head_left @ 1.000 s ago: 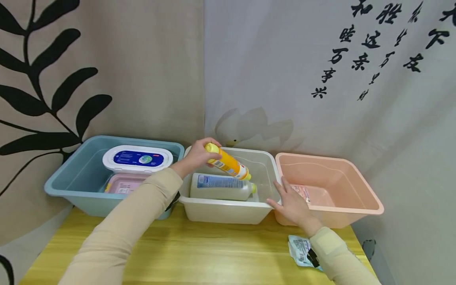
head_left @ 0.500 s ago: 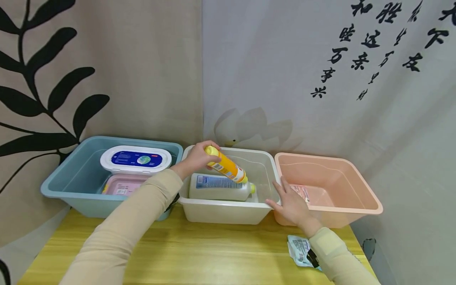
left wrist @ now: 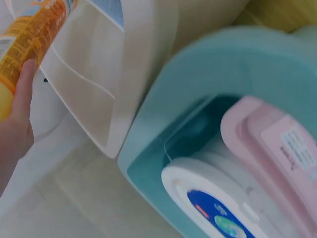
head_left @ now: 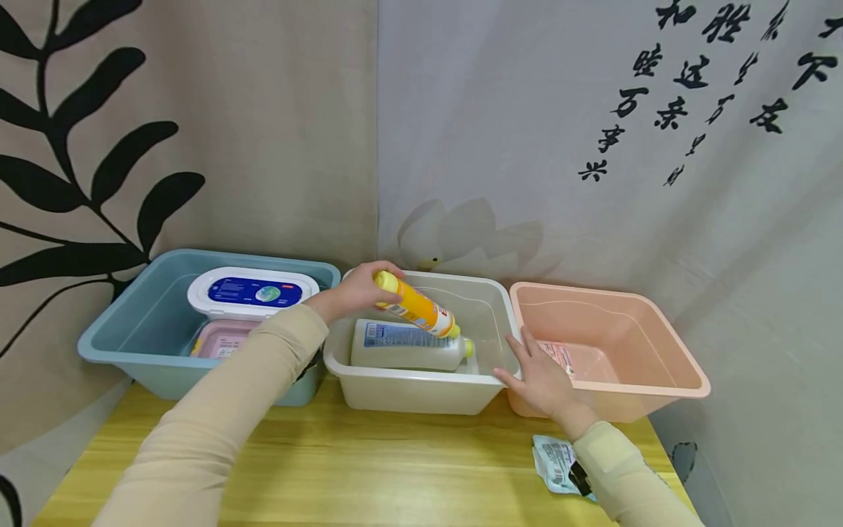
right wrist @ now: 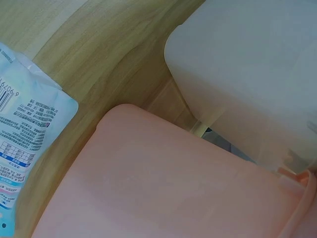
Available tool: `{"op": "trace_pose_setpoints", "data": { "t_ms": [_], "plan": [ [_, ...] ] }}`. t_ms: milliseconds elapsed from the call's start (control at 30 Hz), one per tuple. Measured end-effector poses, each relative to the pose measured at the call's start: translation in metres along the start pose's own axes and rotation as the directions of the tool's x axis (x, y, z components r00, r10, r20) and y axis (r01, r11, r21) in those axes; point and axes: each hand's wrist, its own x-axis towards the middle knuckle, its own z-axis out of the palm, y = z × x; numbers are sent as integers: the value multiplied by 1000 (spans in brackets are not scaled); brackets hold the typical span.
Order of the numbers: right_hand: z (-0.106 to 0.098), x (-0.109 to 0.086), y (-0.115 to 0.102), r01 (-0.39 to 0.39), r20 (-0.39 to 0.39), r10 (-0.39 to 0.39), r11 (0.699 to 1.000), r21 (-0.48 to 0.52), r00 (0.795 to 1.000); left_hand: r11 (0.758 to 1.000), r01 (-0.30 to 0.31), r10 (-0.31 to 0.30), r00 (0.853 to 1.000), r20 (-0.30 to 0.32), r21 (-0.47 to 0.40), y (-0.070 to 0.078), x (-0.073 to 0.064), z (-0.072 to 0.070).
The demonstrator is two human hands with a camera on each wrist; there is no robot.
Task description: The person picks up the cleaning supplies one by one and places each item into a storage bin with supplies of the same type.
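Note:
My left hand grips a yellow-orange bottle by its yellow end, holding it tilted over the cream bin. In the left wrist view the thumb lies along the orange bottle. Below it, a large white bottle with a blue label and yellow-green cap lies on its side inside that bin. My right hand rests with spread, straight fingers at the adjoining rims of the cream and pink bins. The right wrist view shows the pink bin's outer wall but not the hand.
The blue bin at left holds a white-lidded wipes box and a pink container. A red-and-white packet lies in the pink bin. A light-blue pouch lies on the wooden table beside my right forearm.
My left hand has shifted slightly left, and the orange bottle's lower end has dipped a little toward the white bottle. My right hand stays at the rims.

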Motion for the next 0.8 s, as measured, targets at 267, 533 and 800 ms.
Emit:
{"op": "trace_pose_setpoints", "data": {
  "t_ms": [267,533,800],
  "plan": [
    [0,0,0,-3,4,3,1000,-5,1000,988,-15,4,997,74,151,2,1,-10],
    [0,0,1,-8,6,8,1000,-4,1000,961,-63,26,990,139,270,8,-3,-16],
    [2,0,2,-12,-3,12,1000,-6,1000,923,-46,-17,987,161,382,7,-1,-14]
  ]
}}
